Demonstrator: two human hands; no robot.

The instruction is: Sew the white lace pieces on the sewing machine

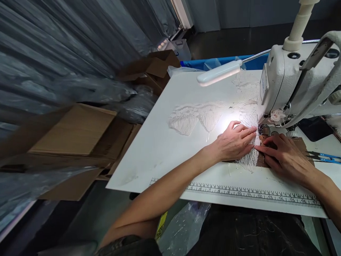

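Observation:
My left hand [234, 142] lies flat with fingers stretched out on a strip of white lace [249, 161], just left of the needle area [263, 129] of a white sewing machine [282, 81]. My right hand [285, 156] rests flat beside it, fingers pressing the lace and a brown piece [302, 144] under it. More white lace [195, 117] trails away to the left across the white table [160, 142].
A lamp on a flexible neck [220, 73] lights the work spot. Blue-handled snips [323, 157] lie at the right. A printed ruler [250, 193] runs along the table's front edge. Cardboard boxes [77, 131] and plastic sheeting stand left of the table; a blue bin [213, 63] behind.

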